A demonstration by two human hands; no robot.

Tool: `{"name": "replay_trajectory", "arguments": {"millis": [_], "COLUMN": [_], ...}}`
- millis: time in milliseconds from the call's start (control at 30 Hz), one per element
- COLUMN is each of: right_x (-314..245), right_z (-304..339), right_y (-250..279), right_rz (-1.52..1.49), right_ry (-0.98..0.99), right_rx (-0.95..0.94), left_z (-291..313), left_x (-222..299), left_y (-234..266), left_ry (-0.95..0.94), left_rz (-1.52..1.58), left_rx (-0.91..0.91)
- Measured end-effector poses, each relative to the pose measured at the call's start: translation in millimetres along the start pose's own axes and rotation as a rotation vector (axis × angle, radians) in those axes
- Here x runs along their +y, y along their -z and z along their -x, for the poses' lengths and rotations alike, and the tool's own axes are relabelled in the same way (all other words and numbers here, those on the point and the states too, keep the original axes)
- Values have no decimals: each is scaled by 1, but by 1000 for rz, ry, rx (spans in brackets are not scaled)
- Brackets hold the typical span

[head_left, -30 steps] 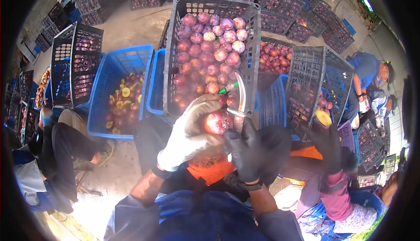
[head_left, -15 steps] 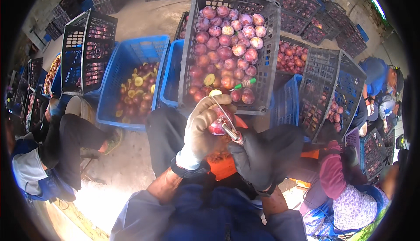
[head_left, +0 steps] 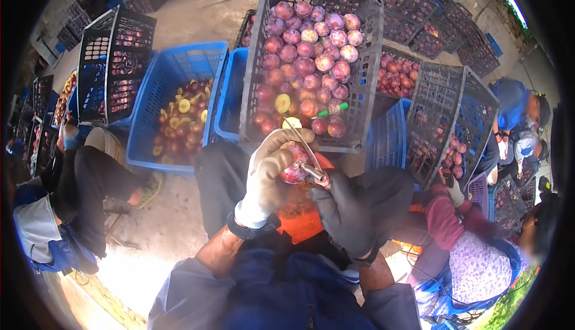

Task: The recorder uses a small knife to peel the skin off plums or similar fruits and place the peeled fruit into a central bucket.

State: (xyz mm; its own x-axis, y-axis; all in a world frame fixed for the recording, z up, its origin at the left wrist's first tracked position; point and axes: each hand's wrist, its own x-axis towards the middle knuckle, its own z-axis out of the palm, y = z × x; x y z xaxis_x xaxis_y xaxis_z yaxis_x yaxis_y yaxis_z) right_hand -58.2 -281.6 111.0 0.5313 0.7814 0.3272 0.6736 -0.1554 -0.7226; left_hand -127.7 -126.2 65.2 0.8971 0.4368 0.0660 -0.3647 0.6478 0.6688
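Note:
In a pale work glove, my left hand (head_left: 263, 174) is closed around a red plum (head_left: 291, 171) above an orange tub (head_left: 299, 222) between my knees. My right hand (head_left: 347, 216), gloved in black, grips a knife (head_left: 314, 173) with a metal handle. Its thin blade slants up across the plum toward my left fingers. Just beyond those fingertips shows a yellow cut plum face (head_left: 292, 123). A black crate (head_left: 372, 48) of whole plums stands directly ahead, tilted toward me. Inside it lie another yellow cut face and a slim green object (head_left: 333, 109).
To the left, a blue basket (head_left: 138, 126) holds cut plums; another blue basket (head_left: 223, 129) is beside the crate. Black crates (head_left: 123, 60) of plums stand around. Co-workers sit close on both sides, one in a maroon sleeve (head_left: 442, 216) at right.
The view has shifted slightly. My hands keep their grip on the plum and knife, with the blade still across the fruit. The right-hand co-worker's gloved hand now shows by a crate.

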Motion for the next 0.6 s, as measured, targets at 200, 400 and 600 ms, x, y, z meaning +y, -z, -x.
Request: {"name": "replay_trajectory", "arguments": {"millis": [200,400,600], "right_x": [7,18,45], "right_z": [1,-2,-2], "right_y": [-10,-22,-45], "right_rz": [51,152,178], "right_ry": [-1,42,15], "right_rx": [-3,18,43], "left_z": [-4,-14,-20], "left_x": [-5,-15,-18], "left_y": [3,15,26], "left_ry": [-49,-142,-139], "left_rz": [-162,-369,-520], "left_rx": [91,136,135]}}
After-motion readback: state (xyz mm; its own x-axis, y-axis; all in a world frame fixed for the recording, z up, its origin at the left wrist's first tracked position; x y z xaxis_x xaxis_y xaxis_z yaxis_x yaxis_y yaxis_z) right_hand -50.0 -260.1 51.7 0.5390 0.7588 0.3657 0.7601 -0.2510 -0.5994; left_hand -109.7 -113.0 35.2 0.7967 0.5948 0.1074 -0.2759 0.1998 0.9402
